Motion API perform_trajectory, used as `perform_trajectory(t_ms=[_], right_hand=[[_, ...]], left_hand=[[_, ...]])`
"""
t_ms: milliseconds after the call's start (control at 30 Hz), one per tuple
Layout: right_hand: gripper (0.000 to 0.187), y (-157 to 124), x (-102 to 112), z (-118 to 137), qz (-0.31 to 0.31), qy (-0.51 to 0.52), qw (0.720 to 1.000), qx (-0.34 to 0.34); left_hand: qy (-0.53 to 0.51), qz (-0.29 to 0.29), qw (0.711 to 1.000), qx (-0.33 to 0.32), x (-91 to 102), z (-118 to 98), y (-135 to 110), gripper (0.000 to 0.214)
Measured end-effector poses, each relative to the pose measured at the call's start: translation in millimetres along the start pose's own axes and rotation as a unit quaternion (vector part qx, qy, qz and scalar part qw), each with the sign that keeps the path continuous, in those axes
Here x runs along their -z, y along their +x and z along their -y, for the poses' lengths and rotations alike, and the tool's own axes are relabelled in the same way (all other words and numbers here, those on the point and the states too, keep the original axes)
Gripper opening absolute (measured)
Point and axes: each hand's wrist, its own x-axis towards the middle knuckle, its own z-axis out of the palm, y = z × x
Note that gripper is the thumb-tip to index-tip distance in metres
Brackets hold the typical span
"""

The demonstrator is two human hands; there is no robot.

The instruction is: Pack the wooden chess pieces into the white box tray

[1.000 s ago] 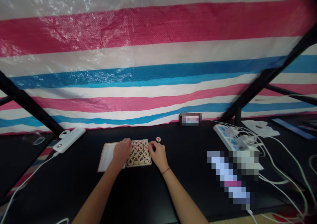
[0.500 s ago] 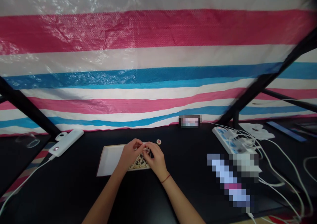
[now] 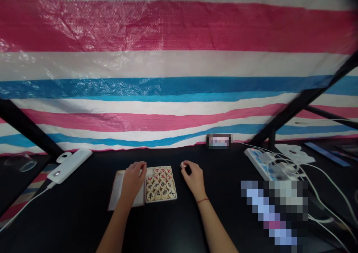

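Our right hand (image 3: pixel 195 176) has thumb and forefinger closed on a loose piece (image 3: pixel 183 164), a small round disc with a red mark, at the table (image 3: pixel 162 230) just beyond the box's far right corner; whether the disc touches the tabletop, we cannot tell. A thin red band (image 3: pixel 203 200) circles our right wrist. Our left hand (image 3: pixel 134 176) is over the open lid (image 3: pixel 138 197), its fingers bent and their tips near the far left corner of the box (image 3: pixel 150 170); we cannot tell whether those fingertips meet or pinch anything. The box lies between our hands, with the lid just beside it on the left, pale inside up. In the box we see discs (image 3: pixel 163 185) in rows: the two near rows carry black characters, the two far rows red ones, and the farthest row has three, set toward the right. To our left lies a white device (image 3: pixel 72 165) with a cable plugged into its near end, and beyond it a clear cup (image 3: pixel 21 163). To our right lies a white power strip (image 3: pixel 258 161) under tangled white cables. A blurred phone (image 3: pixel 219 141) stands at the back of the table, before a striped sheet (image 3: pixel 167 62) of red, white, blue and pink.
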Motion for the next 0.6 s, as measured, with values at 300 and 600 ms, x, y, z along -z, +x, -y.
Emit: perform_trajectory(t_ms=[300,600], right_hand=[[0.020,-1.2,-0.3,-0.2,0.035,-0.002,0.999,-0.012],[0.017,8.5,-8.6,-3.4,0.046,-0.041,0.997,-0.041]], left_hand=[[-0.012,0.051,0.998,0.036,4.7,-4.0,-3.3,0.024],[-0.011,0.061,0.997,0.043,3.1,-5.1,-4.1,0.023]])
